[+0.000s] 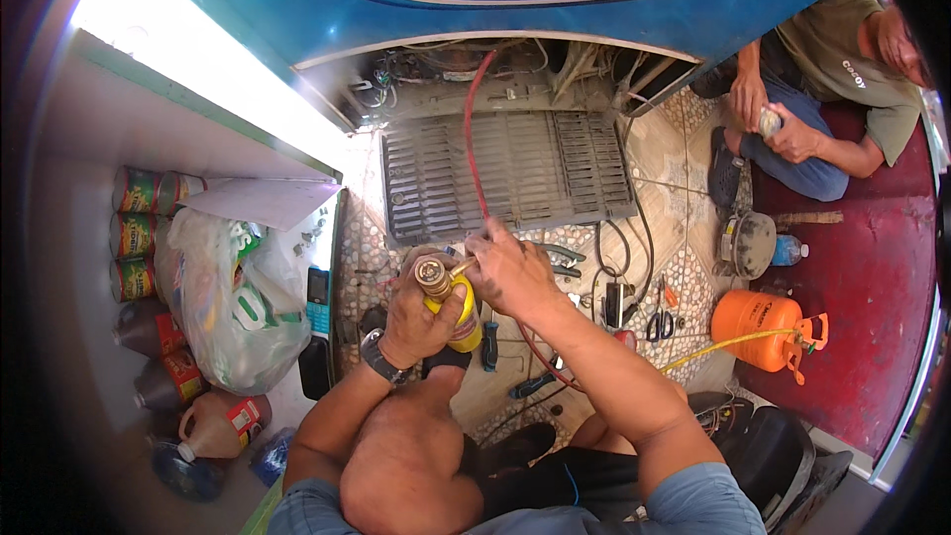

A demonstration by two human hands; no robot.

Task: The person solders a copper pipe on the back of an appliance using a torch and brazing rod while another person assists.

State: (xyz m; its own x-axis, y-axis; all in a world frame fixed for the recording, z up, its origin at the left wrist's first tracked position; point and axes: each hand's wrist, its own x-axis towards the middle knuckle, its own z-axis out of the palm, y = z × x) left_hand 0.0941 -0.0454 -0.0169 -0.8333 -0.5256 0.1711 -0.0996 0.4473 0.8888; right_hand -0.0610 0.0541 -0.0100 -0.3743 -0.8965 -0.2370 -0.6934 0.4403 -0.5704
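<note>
— Where does the head camera sit?
— On the wearer's head, looking steeply down at the left hand (411, 322) and right hand (515, 272), forearms (629, 376) entering from below
— How near?
— Hands close, slatted grille (510, 178) farther off; its wide fisheye bends the blue cabinet (515, 20) across the top

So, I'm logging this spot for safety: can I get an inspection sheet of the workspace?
Surface: patterned floor tiles; dusty slatted grille before the blue cabinet.
Job's things: yellow canister with brass fitting.
Clutter: pliers, scissors, screwdriver about the floor.
Hands: left hand grips the canister; right hand is by the fitting, grip unclear.
Cables: red hose runs from the cabinet's open base toward the right hand.
Surroundings: co-worker seated right; orange tank below; plastic bag left.
</note>
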